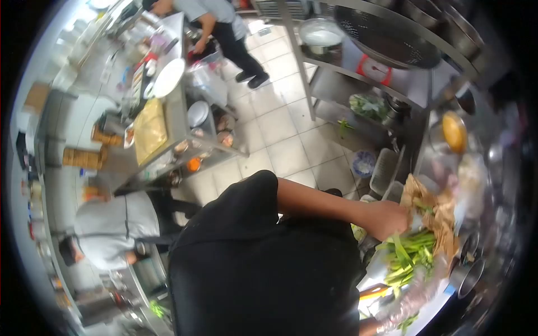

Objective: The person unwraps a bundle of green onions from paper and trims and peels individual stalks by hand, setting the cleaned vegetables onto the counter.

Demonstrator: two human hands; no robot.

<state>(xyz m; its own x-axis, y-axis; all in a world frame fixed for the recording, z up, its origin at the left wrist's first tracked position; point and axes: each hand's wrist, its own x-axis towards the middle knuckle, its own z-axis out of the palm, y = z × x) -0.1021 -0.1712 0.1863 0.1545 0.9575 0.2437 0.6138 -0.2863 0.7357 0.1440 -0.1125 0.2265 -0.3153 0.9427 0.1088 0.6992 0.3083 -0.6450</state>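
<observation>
My left hand point(389, 219), bare and closed, is at the edge of crumpled brown paper point(445, 238) and a heap of cut green stalks point(412, 255). Its fingertips are hidden, so what they grip does not show. My right hand point(417, 299) wears a clear plastic glove and lies along the near side of the stalks. Motion and the glove smear its fingers. Under the greens is a white surface point(431, 322), with an orange-yellow strip point(374, 293) close to my right wrist.
Steel shelving point(358, 78) holds a red-rimmed scale point(374, 70) and large pans. A yellow bowl point(454, 132) stands beyond the paper. One person point(117, 224) bends over a counter at left; another point(221, 33) stands at the top beside a steel bench point(174, 112).
</observation>
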